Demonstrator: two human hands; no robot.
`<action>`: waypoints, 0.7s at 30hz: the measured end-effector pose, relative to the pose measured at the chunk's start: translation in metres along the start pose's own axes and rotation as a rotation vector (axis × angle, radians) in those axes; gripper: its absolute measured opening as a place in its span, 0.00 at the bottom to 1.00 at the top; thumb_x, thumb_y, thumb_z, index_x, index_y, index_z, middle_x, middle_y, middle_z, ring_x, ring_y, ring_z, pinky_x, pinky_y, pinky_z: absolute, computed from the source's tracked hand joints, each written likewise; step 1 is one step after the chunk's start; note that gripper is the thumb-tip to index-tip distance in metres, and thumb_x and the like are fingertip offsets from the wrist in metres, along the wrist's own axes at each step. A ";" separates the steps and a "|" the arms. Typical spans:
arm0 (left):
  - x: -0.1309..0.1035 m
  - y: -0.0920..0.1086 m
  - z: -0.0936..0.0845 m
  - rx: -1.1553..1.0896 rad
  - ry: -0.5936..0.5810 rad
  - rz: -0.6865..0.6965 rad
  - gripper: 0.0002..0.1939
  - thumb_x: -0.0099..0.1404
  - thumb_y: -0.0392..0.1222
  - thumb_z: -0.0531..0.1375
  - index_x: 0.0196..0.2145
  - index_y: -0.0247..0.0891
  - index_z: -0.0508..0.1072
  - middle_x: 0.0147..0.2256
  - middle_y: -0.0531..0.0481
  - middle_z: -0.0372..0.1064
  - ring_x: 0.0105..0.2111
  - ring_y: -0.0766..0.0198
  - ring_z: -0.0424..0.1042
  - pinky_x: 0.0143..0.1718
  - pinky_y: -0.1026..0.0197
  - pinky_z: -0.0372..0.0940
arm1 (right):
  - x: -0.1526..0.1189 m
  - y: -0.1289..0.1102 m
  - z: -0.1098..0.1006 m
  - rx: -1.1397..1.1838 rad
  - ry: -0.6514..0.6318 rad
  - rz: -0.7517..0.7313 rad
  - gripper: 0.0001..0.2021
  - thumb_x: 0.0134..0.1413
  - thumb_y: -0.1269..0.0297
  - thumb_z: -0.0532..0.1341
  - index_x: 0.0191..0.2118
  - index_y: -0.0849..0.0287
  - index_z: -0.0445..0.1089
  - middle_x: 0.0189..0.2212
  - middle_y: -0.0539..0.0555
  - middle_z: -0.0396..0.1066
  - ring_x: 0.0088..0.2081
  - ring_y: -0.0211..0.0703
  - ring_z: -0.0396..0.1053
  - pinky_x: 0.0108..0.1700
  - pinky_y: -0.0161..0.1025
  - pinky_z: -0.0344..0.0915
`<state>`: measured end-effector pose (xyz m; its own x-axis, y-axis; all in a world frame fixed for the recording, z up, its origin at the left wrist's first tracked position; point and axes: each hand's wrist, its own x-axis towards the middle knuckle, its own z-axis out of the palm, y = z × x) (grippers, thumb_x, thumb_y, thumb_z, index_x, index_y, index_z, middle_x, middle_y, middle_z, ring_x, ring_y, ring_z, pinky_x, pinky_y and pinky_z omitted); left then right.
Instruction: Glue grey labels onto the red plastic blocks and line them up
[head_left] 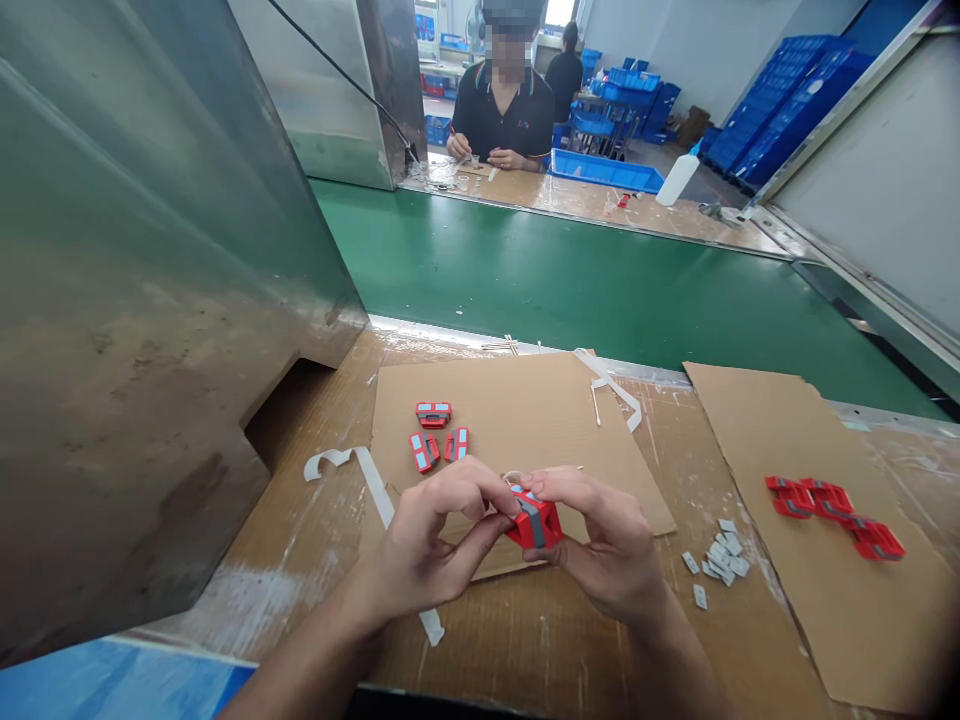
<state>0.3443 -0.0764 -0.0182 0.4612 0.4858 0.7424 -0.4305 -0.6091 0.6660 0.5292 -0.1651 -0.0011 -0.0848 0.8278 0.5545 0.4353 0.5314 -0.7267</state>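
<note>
Between both hands, over the near edge of a cardboard sheet (pixel 517 400), is a red and grey plastic piece (pixel 535 524). My left hand (pixel 450 530) pinches its left side with thumb and index finger. My right hand (pixel 604 535) holds it from the right, fingers on top and thumb below. Three similar red pieces with pale panels (pixel 433 414) lie on the cardboard just beyond my left hand. Small grey-white tiles (pixel 724 555) lie in a loose pile right of my right hand. Several red pieces (pixel 825 498) rest on a second cardboard sheet (pixel 757 420) at the right.
A metal panel (pixel 150 300) rises at the left. White tape strips (pixel 375 485) and cotton swabs (pixel 510 345) lie about. Beyond the green belt (pixel 525 270), a person (pixel 506 110) sits working, near a blue tray (pixel 606 172) and a white bottle (pixel 678 180).
</note>
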 end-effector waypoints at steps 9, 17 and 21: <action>-0.003 -0.004 0.002 -0.013 0.078 -0.005 0.20 0.61 0.16 0.60 0.41 0.39 0.62 0.37 0.47 0.75 0.36 0.64 0.74 0.39 0.60 0.70 | 0.003 -0.001 0.005 -0.013 0.058 -0.012 0.20 0.58 0.69 0.70 0.55 0.53 0.71 0.44 0.56 0.79 0.49 0.47 0.78 0.49 0.44 0.78; -0.001 0.001 0.000 0.043 0.032 0.019 0.20 0.61 0.16 0.60 0.44 0.37 0.67 0.35 0.47 0.77 0.36 0.63 0.74 0.37 0.59 0.72 | 0.003 -0.002 0.004 -0.011 0.040 -0.022 0.17 0.59 0.71 0.68 0.52 0.55 0.71 0.45 0.57 0.80 0.49 0.46 0.79 0.50 0.43 0.79; 0.000 0.003 -0.001 0.109 0.032 -0.003 0.17 0.62 0.17 0.60 0.37 0.38 0.65 0.32 0.49 0.76 0.34 0.65 0.73 0.34 0.62 0.71 | 0.005 -0.003 0.006 -0.072 0.035 -0.045 0.17 0.59 0.71 0.68 0.53 0.55 0.71 0.45 0.57 0.80 0.48 0.45 0.79 0.49 0.41 0.79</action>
<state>0.3422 -0.0773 -0.0162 0.4367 0.5060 0.7438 -0.3413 -0.6718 0.6574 0.5226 -0.1617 0.0010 -0.0744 0.7961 0.6005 0.4952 0.5522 -0.6707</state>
